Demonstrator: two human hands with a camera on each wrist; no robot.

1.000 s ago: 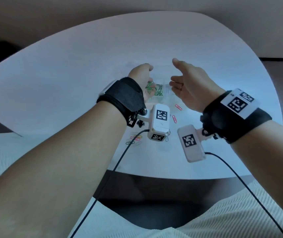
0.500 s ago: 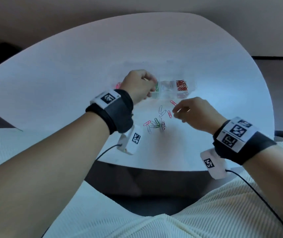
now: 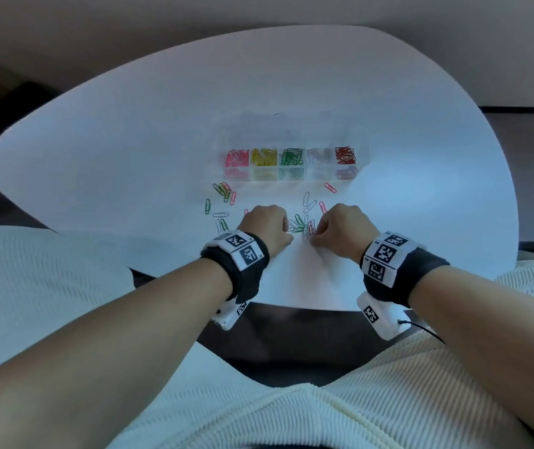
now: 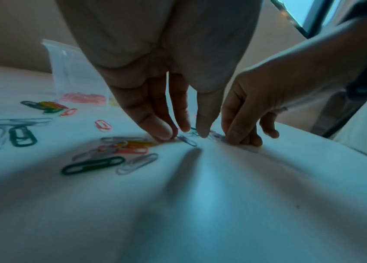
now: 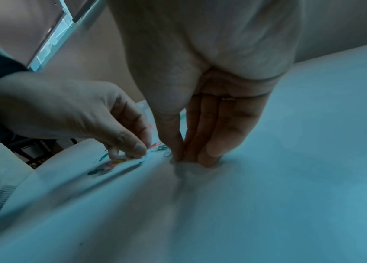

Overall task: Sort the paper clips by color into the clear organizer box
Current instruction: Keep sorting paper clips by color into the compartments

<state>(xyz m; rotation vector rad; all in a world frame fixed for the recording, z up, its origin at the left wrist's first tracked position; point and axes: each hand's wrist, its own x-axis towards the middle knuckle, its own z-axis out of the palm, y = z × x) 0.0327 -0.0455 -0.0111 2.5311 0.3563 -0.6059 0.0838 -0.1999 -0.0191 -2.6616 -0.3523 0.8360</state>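
Observation:
The clear organizer box (image 3: pixel 320 171) stands open mid-table, its row of compartments holding pink, yellow, green, pale and red clips. A small mixed pile of paper clips (image 3: pixel 299 225) lies between my two hands. My left hand (image 3: pixel 286 231) points down at the pile's left edge. In the left wrist view its thumb and fingertips (image 4: pixel 162 132) stand slightly apart, touching the table around a pale clip (image 4: pixel 187 140). My right hand (image 3: pixel 316 233) is at the pile's right edge. Its thumb and fingers (image 5: pixel 209 154) pinch together on the table at a clip, mostly hidden.
More loose clips lie on the white table (image 3: pixel 129 140): a cluster (image 3: pixel 223 189) left of the box front, several by my left wrist (image 4: pixel 92 164), pale ones (image 3: pixel 309 204) and a red one (image 3: pixel 330 187) ahead of my right hand. The table's near edge is just behind both wrists.
Both hands have come back from the box toward me and dropped onto the loose pile. The right hand, open a second ago, now pinches at the table.

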